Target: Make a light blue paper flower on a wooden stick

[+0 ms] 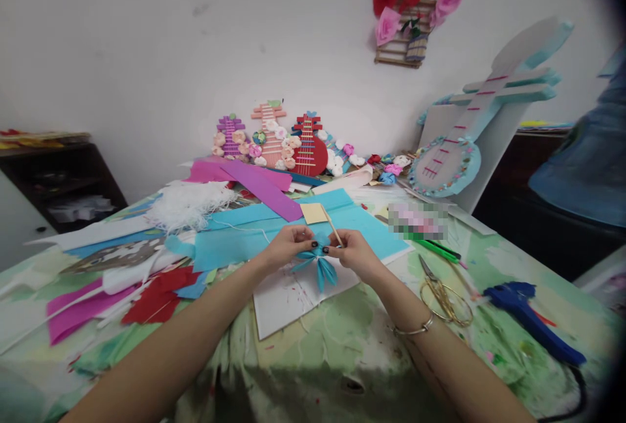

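Note:
Between my two hands is a blue paper flower [323, 272], its petals spreading downward over a white board [281, 309]. My left hand [293, 244] pinches the flower's upper part from the left. From the other side my right hand [353, 250] pinches it too, and a thin wooden stick [332, 224] slants up out of that hand. A small yellow paper square [313, 213] lies just beyond the fingers, on a large sheet of blue paper [235, 244].
Gold-handled scissors [445, 299], a blue glue gun [533, 319] and green pens [437, 248] lie to the right. At left are red paper [161, 294] and white shredded paper [190, 206]. Paper instruments [308, 146] line the wall; a larger one [443, 165] leans at right.

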A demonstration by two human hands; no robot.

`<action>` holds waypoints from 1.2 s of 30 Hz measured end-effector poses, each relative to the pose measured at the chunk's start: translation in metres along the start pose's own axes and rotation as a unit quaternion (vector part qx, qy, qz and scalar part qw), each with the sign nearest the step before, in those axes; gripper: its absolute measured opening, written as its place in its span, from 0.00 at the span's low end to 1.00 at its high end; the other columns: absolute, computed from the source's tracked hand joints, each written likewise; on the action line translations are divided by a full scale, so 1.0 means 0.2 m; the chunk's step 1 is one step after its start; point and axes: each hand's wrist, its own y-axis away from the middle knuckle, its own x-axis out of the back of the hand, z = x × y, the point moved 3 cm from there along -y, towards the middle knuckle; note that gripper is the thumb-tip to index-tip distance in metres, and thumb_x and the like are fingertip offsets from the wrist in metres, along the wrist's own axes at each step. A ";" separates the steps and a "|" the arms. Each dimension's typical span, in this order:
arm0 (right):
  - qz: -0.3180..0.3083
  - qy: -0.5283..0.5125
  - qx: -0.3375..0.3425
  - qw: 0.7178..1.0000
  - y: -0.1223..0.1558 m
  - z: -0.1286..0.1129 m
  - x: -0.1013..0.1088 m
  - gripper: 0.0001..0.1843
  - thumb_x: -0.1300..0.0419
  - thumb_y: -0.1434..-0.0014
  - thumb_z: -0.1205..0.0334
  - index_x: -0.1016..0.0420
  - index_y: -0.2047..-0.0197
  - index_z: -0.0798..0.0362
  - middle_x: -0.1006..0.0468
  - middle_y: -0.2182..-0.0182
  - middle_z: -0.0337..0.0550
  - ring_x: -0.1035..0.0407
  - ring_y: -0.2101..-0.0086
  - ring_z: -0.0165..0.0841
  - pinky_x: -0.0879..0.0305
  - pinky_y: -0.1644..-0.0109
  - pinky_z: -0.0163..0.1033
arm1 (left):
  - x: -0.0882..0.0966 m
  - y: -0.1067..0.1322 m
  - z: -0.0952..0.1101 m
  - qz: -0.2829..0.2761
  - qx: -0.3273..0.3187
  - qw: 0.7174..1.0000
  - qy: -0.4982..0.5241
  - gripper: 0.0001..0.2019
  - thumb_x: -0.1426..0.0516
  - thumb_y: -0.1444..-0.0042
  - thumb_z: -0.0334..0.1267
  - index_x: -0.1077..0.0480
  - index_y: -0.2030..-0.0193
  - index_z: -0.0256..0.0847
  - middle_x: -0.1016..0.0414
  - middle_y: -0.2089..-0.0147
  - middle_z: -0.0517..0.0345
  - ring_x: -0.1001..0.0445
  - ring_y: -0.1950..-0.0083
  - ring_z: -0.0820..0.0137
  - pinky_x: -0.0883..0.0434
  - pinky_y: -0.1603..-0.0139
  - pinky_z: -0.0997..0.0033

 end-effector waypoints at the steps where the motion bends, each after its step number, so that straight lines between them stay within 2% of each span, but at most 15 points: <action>1: 0.000 0.008 0.007 1.000 0.00 0.00 0.00 0.15 0.35 0.61 0.55 0.32 0.74 0.56 0.38 0.82 0.32 0.48 0.81 0.22 0.53 0.78 0.30 | 0.00 0.00 0.00 -0.001 0.000 1.000 -0.007 0.20 0.33 0.64 0.46 0.34 0.73 0.33 0.29 0.78 0.61 0.33 0.77 0.78 0.40 0.75 0.79; 5: -0.005 0.051 0.044 0.998 -0.01 0.02 -0.01 0.12 0.36 0.59 0.58 0.31 0.73 0.56 0.33 0.79 0.34 0.42 0.77 0.24 0.47 0.75 0.30 | 0.00 0.01 0.01 0.005 -0.003 1.000 -0.026 0.20 0.34 0.63 0.46 0.34 0.69 0.34 0.29 0.79 0.61 0.35 0.78 0.78 0.41 0.76 0.79; 8: -0.025 0.097 0.084 0.991 -0.01 0.02 -0.02 0.10 0.38 0.54 0.58 0.29 0.70 0.55 0.29 0.75 0.37 0.37 0.73 0.27 0.42 0.70 0.31 | 0.00 0.02 0.02 0.023 -0.022 0.998 -0.050 0.20 0.34 0.62 0.45 0.32 0.67 0.34 0.29 0.78 0.61 0.34 0.77 0.77 0.41 0.75 0.79; 13: 0.019 0.181 0.143 0.973 0.02 -0.05 0.01 0.14 0.46 0.44 0.53 0.27 0.65 0.54 0.26 0.71 0.40 0.36 0.70 0.28 0.42 0.68 0.31 | 0.01 0.02 0.03 0.030 -0.026 0.997 -0.063 0.22 0.34 0.61 0.45 0.29 0.61 0.33 0.29 0.77 0.59 0.34 0.77 0.76 0.41 0.75 0.78; 18: 0.011 0.185 0.182 0.966 0.05 -0.10 0.02 0.20 0.54 0.38 0.54 0.28 0.71 0.55 0.26 0.73 0.40 0.34 0.69 0.28 0.43 0.68 0.30 | 0.01 0.02 0.03 0.036 -0.017 0.998 -0.050 0.21 0.34 0.63 0.45 0.27 0.64 0.32 0.27 0.75 0.56 0.33 0.75 0.75 0.39 0.73 0.77; 20: 0.005 0.193 0.188 0.963 0.05 -0.10 0.02 0.20 0.54 0.38 0.55 0.28 0.71 0.56 0.26 0.73 0.40 0.34 0.70 0.28 0.44 0.69 0.30 | 0.00 0.02 0.03 0.018 -0.022 0.998 -0.048 0.20 0.34 0.62 0.45 0.26 0.64 0.31 0.27 0.75 0.56 0.34 0.76 0.76 0.39 0.74 0.77; 23: 0.006 0.225 0.204 0.953 0.05 -0.10 0.01 0.13 0.50 0.40 0.60 0.26 0.69 0.55 0.25 0.73 0.40 0.34 0.71 0.27 0.43 0.69 0.30 | -0.01 0.02 0.02 -0.004 -0.020 0.999 -0.043 0.19 0.34 0.62 0.44 0.25 0.66 0.31 0.26 0.74 0.55 0.35 0.76 0.77 0.39 0.75 0.78; 26: 0.015 0.255 0.222 0.941 0.05 -0.11 0.01 0.09 0.46 0.45 0.67 0.23 0.65 0.53 0.23 0.73 0.40 0.33 0.72 0.28 0.42 0.69 0.31 | 0.00 0.03 0.02 0.003 -0.009 0.999 -0.047 0.18 0.34 0.62 0.43 0.24 0.67 0.30 0.27 0.76 0.55 0.35 0.77 0.77 0.40 0.76 0.78; 31: 0.027 0.284 0.212 0.935 0.06 -0.11 0.03 0.13 0.46 0.48 0.71 0.22 0.63 0.51 0.21 0.73 0.40 0.30 0.74 0.28 0.38 0.68 0.31 | -0.01 0.05 0.04 0.019 0.012 0.999 -0.032 0.15 0.35 0.61 0.41 0.24 0.68 0.32 0.28 0.77 0.58 0.37 0.78 0.78 0.43 0.78 0.79; 36: 0.024 0.281 0.215 0.935 0.06 -0.09 0.04 0.20 0.47 0.48 0.72 0.25 0.54 0.47 0.20 0.71 0.38 0.28 0.72 0.28 0.36 0.66 0.32 | -0.03 0.06 0.06 0.009 0.013 1.000 -0.006 0.15 0.34 0.63 0.39 0.24 0.67 0.33 0.26 0.75 0.57 0.35 0.76 0.78 0.40 0.77 0.80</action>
